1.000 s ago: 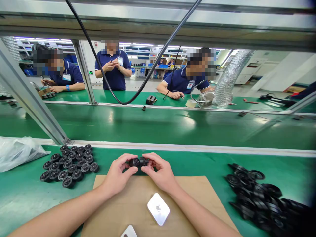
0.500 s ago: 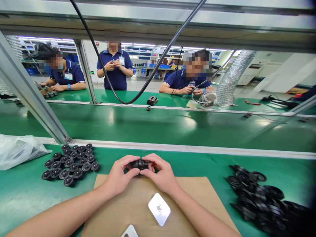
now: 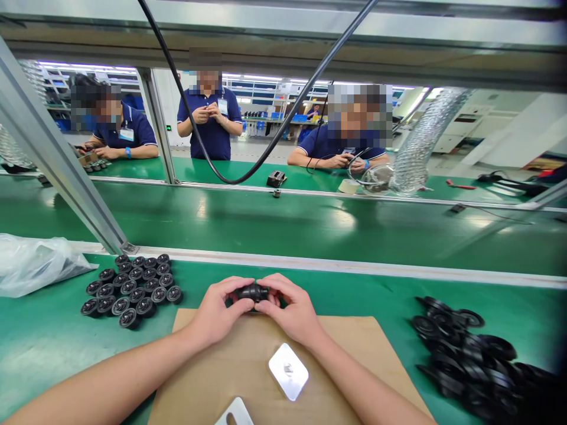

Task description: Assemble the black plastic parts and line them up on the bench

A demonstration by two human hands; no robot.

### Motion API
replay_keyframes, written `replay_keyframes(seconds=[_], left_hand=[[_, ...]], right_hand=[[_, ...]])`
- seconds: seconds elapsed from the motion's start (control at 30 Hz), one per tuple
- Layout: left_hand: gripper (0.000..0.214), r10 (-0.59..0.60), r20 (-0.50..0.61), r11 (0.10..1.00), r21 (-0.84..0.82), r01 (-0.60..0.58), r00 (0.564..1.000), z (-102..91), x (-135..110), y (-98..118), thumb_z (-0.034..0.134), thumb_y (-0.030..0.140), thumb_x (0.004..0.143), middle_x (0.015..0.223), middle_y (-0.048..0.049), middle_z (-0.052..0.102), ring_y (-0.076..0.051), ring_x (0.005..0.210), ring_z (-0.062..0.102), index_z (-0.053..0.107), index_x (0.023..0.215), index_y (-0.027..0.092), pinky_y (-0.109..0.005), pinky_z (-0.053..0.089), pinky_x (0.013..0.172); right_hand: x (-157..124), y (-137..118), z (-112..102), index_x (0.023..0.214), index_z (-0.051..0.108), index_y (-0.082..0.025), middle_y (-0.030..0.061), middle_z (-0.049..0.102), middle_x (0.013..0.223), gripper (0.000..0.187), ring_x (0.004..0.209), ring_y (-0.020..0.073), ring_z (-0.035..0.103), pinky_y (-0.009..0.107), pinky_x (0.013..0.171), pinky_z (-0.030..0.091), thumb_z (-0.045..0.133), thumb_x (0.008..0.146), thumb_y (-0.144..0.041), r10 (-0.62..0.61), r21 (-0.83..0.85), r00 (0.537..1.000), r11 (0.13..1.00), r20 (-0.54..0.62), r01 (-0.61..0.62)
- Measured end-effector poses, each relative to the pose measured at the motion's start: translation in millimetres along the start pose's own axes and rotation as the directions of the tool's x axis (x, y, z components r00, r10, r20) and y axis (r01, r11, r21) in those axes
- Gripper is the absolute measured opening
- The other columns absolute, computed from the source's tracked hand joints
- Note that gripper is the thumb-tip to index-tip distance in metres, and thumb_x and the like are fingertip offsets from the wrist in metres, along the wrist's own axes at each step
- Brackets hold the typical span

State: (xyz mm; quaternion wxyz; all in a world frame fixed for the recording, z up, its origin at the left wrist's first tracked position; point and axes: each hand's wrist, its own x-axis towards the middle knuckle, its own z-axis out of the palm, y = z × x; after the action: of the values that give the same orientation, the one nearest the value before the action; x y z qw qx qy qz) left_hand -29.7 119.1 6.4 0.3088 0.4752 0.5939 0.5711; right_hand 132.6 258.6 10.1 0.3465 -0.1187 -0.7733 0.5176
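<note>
My left hand (image 3: 217, 313) and my right hand (image 3: 290, 310) meet at the far edge of a brown cardboard sheet (image 3: 248, 378). Both pinch a small black round part (image 3: 251, 292) between thumbs and fingertips, pressed together from either side. To the left, several finished black round parts (image 3: 130, 286) stand in neat rows on the green bench. At the right lies a loose heap of black ring-shaped parts (image 3: 469, 348).
A shiny metal plate (image 3: 288, 371) lies on the cardboard, and another plate (image 3: 234, 413) shows at the bottom edge. A clear plastic bag (image 3: 35, 262) lies far left. A slanted metal post (image 3: 66, 171) rises from the bench rail. Three people work across the green conveyor (image 3: 310, 224).
The two black pieces held slightly apart a second ago are now pushed together between my fingers. My hands have closed in toward each other.
</note>
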Motion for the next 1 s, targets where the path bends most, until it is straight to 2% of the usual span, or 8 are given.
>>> replay_keyframes(seconds=[0.2,0.4,0.5,0.63,0.73,0.87,1.0], left_hand=[[0.037,-0.046,-0.023,0.998,-0.052,0.045,0.999,-0.4,2.4,-3.3,0.075,0.030,0.087,0.124,-0.0051,0.075,-0.025,0.107,0.069,0.077,0.124,0.026,-0.036,0.053,0.092],[0.037,-0.052,-0.044,0.998,-0.040,0.051,0.998,-0.6,3.5,-3.8,0.075,0.030,0.086,0.121,-0.0060,0.076,-0.025,0.100,0.070,0.077,0.122,0.024,-0.037,0.054,0.090],[0.034,-0.041,-0.062,0.999,-0.021,0.040,0.997,-0.4,2.6,-3.3,0.075,0.029,0.085,0.119,-0.0053,0.076,-0.025,0.101,0.070,0.079,0.119,0.025,-0.037,0.053,0.090],[0.034,-0.029,-0.075,1.000,-0.008,0.028,0.997,0.4,1.0,-2.3,0.077,0.027,0.083,0.117,-0.0046,0.075,-0.024,0.102,0.069,0.079,0.117,0.026,-0.037,0.053,0.091],[0.034,-0.031,-0.080,1.000,-0.002,0.031,0.996,0.8,0.8,-2.1,0.077,0.028,0.083,0.117,-0.0049,0.075,-0.024,0.100,0.069,0.079,0.116,0.026,-0.037,0.053,0.089],[0.034,-0.034,-0.085,0.999,0.004,0.034,0.996,0.0,1.6,-1.9,0.077,0.031,0.085,0.117,-0.0053,0.076,-0.023,0.094,0.068,0.079,0.118,0.025,-0.036,0.053,0.086],[0.034,-0.035,-0.059,0.999,0.006,0.035,0.998,-1.1,1.5,0.2,0.078,0.031,0.084,0.116,-0.0050,0.076,-0.023,0.094,0.068,0.079,0.118,0.025,-0.036,0.052,0.087]], right_hand=[[-2.3,-0.4,0.6,0.123,0.076,-0.028,0.0073,0.069,0.103,0.026,0.076,0.0177,0.062,0.030,0.064,0.053,0.070,0.098,-0.026,-0.065,-0.076,0.996,0.995,0.057,0.070],[-3.0,-0.1,1.3,0.128,0.071,-0.030,0.0073,0.068,0.114,0.032,0.086,0.0175,0.063,0.029,0.073,0.055,0.063,0.100,-0.018,-0.143,-0.123,0.985,0.980,0.093,0.153],[-2.9,-1.4,1.5,0.127,0.070,-0.029,0.0062,0.067,0.113,0.030,0.085,0.0169,0.062,0.029,0.072,0.054,0.062,0.100,-0.020,-0.114,-0.137,0.988,0.982,0.107,0.129],[-3.7,-1.3,2.1,0.119,0.072,-0.026,0.0033,0.068,0.095,0.022,0.076,0.0167,0.061,0.029,0.067,0.051,0.065,0.099,-0.030,0.012,-0.201,0.995,0.980,0.095,0.007],[-4.6,-0.3,3.2,0.118,0.071,-0.024,0.0040,0.070,0.096,0.023,0.075,0.0169,0.061,0.030,0.067,0.051,0.066,0.099,-0.035,0.074,-0.227,0.995,0.972,0.072,-0.056],[-7.1,0.2,5.6,0.131,0.061,-0.025,0.0042,0.069,0.106,0.036,0.073,0.0150,0.058,0.029,0.067,0.052,0.067,0.096,-0.032,0.030,-0.204,0.998,0.979,0.064,-0.016],[-10.4,0.3,5.6,0.127,0.058,-0.027,0.0026,0.068,0.104,0.033,0.072,0.0141,0.057,0.028,0.067,0.051,0.069,0.095,-0.030,-0.011,-0.216,1.000,0.976,0.016,0.014]])
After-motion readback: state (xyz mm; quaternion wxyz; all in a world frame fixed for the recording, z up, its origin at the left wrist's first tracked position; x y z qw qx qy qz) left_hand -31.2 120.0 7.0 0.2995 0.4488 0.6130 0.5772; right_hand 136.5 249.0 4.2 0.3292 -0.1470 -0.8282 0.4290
